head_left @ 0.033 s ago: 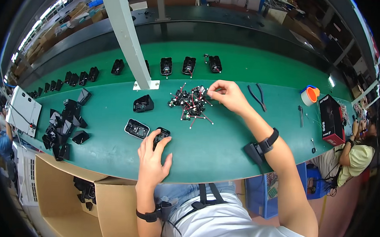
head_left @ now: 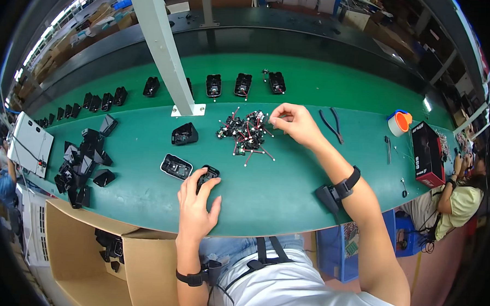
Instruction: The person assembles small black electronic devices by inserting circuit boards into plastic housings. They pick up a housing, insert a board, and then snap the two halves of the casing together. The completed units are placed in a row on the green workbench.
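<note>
My left hand (head_left: 197, 205) curls its fingers over a small black plastic housing (head_left: 209, 176) on the green bench. A second open housing (head_left: 176, 166) with a pale rim lies just left of it. My right hand (head_left: 291, 123) is pinched closed at the right edge of a tangled pile of small black parts with red and black wires (head_left: 246, 132). Whatever lies between its fingertips is too small to make out. Behind the pale-rimmed housing sits another black housing (head_left: 185, 134), turned on its side.
A grey post (head_left: 167, 56) rises from the bench behind the pile. Black housings (head_left: 213, 86) line the green strip at the back. Pliers (head_left: 332, 125) lie right of my right hand, and an orange-and-white roll (head_left: 399, 123) beyond. Black shells (head_left: 86, 160) are heaped at left, above a cardboard box (head_left: 82, 244).
</note>
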A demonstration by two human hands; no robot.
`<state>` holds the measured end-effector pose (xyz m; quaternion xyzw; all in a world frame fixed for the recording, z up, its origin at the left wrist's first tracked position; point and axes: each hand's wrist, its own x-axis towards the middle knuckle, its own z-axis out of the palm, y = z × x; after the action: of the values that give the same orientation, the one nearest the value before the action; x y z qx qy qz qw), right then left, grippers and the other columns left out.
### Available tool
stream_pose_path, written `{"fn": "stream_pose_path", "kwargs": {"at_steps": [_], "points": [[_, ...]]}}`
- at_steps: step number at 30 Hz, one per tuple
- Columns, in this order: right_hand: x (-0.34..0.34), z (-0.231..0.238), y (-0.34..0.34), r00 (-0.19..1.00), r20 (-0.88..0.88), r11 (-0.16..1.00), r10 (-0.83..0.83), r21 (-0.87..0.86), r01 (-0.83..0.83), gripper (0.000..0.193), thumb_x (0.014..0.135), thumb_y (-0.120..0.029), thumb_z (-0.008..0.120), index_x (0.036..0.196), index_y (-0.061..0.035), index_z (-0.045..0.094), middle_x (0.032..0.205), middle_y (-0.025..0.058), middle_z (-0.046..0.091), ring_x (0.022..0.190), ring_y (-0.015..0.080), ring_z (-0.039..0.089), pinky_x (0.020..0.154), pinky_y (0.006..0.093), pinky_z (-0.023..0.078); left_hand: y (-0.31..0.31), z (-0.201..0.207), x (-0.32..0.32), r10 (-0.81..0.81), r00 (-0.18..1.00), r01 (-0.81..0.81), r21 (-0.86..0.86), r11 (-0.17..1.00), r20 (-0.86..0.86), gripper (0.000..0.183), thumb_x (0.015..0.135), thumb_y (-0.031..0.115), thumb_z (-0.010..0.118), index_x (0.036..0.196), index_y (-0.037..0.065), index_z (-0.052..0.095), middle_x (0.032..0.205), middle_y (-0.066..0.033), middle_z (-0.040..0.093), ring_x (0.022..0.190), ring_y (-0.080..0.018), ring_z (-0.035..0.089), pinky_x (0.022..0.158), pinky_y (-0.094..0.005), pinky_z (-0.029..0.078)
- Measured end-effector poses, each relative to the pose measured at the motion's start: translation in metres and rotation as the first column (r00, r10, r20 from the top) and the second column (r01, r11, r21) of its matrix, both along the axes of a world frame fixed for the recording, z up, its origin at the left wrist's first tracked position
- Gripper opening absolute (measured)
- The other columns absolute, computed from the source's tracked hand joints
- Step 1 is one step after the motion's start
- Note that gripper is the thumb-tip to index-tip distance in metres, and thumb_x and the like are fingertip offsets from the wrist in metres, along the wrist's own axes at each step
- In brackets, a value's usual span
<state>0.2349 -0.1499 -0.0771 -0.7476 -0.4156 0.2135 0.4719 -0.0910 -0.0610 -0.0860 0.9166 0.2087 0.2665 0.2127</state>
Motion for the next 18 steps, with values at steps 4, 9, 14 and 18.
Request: {"fn": "stream_pose_path", "kwargs": {"at_steps": [4,9,14,18], "points": [[-0.005,-0.006,-0.001,0.982,0.184,0.995,0.038,0.084,-0.054,0.044,0.082,-0.007,0.073,0.125,-0.0052,0.063,0.118,0.0118,0.066,0.091,0.0146,0.064,0.082,0.0299,0.056,0.004,0.001,0.011,-0.065,0.989,0.083,-0.131,0.988,0.134,0.028,0.076,-0.002,0.073,0.102,0.003,0.067,0.127,-0.0165,0.055,0.106,-0.0321,0.061,0.089,-0.0399,0.050],[0.005,-0.016,0.022,0.760,0.627,0.980,0.172,-0.029,-0.198,0.038,0.079,-0.009,0.075,0.116,-0.0108,0.068,0.118,0.0147,0.064,0.095,0.0301,0.067,0.082,0.0379,0.056,0.005,0.046,0.054,-0.235,0.937,0.303,-0.266,0.915,0.258,0.020,0.079,-0.004,0.071,0.099,0.000,0.068,0.123,-0.0152,0.057,0.091,-0.0224,0.066,0.082,-0.0336,0.053],[0.003,0.007,0.011,0.977,0.194,0.996,0.085,-0.001,-0.087,0.022,0.086,-0.014,0.076,0.104,-0.0027,0.069,0.092,0.0053,0.068,0.078,0.0121,0.067,0.067,0.0290,0.056,0.025,0.068,0.105,-0.211,0.862,0.384,-0.321,0.866,0.461,0.042,0.078,-0.004,0.074,0.118,0.002,0.060,0.124,-0.0124,0.057,0.106,-0.0184,0.061,0.087,-0.0305,0.053],[0.003,0.011,-0.024,0.946,-0.318,0.990,0.066,0.137,-0.023,0.019,0.094,-0.012,0.067,0.108,0.0008,0.068,0.096,0.0048,0.068,0.084,0.0111,0.067,0.073,0.0260,0.055,0.035,0.051,0.144,-0.141,0.795,0.569,-0.643,0.512,0.590,0.055,0.079,-0.006,0.070,0.129,0.003,0.049,0.119,-0.0101,0.058,0.105,-0.0152,0.061,0.089,-0.0295,0.052]]}}
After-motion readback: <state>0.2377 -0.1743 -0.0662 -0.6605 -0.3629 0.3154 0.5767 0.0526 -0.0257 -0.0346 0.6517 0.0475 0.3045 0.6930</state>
